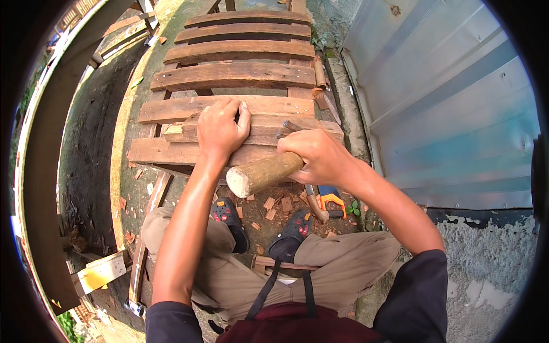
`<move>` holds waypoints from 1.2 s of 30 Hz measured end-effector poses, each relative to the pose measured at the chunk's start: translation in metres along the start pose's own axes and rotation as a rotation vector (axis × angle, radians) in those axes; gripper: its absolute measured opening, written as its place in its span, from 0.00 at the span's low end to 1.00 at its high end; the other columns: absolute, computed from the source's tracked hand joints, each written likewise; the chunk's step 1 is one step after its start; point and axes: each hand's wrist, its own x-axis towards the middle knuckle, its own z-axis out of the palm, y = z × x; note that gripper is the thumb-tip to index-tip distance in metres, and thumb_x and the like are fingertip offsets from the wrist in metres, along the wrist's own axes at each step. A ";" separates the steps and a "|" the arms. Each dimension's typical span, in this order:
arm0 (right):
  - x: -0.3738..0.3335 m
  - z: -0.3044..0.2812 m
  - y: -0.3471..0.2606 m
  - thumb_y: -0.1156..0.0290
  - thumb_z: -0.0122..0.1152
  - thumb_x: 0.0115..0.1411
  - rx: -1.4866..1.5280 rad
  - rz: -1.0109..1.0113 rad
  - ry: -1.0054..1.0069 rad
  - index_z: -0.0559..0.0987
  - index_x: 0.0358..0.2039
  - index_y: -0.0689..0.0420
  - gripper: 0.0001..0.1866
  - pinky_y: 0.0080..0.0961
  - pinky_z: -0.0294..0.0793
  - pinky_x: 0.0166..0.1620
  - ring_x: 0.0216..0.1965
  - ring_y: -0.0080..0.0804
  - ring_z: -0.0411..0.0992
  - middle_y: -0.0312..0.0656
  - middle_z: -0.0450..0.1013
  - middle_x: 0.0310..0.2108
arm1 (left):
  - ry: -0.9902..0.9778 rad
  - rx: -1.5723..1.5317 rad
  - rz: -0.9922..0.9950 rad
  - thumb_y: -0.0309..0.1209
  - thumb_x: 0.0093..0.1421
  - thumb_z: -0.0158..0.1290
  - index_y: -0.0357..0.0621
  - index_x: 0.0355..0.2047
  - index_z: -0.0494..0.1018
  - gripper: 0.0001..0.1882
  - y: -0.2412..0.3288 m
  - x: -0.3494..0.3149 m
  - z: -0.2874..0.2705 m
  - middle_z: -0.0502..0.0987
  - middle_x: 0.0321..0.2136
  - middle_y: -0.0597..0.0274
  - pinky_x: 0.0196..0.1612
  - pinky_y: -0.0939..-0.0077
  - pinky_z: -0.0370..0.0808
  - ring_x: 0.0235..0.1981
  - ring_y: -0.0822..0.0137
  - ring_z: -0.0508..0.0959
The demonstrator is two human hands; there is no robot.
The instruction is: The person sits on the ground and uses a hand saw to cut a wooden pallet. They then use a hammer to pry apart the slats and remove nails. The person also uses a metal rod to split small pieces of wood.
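Left hand (222,132) rests curled on the timber (264,130), whose long axis runs left to right over the slats (229,76); right hand (320,155), at the timber's right half, grips a thick handle (260,176) slanting bodyward.

1. Round and thick, the brown wooden handle (266,174) sits in my right hand (317,154), its pale cut end pointing back toward me; dark metal (290,127) shows just beyond my knuckles.
2. The weathered brown plank (263,136) lies crosswise under my left hand (220,131), showing on both sides.
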 end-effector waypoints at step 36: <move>-0.023 0.018 -0.034 0.80 0.66 0.44 -0.284 0.278 0.136 0.75 0.31 0.63 0.12 0.49 0.77 0.39 0.34 0.59 0.77 0.53 0.77 0.27 | 0.079 -0.011 -0.078 0.33 0.58 0.57 0.40 0.27 0.80 0.10 0.004 -0.008 0.004 0.82 0.30 0.55 0.37 0.58 0.77 0.31 0.48 0.81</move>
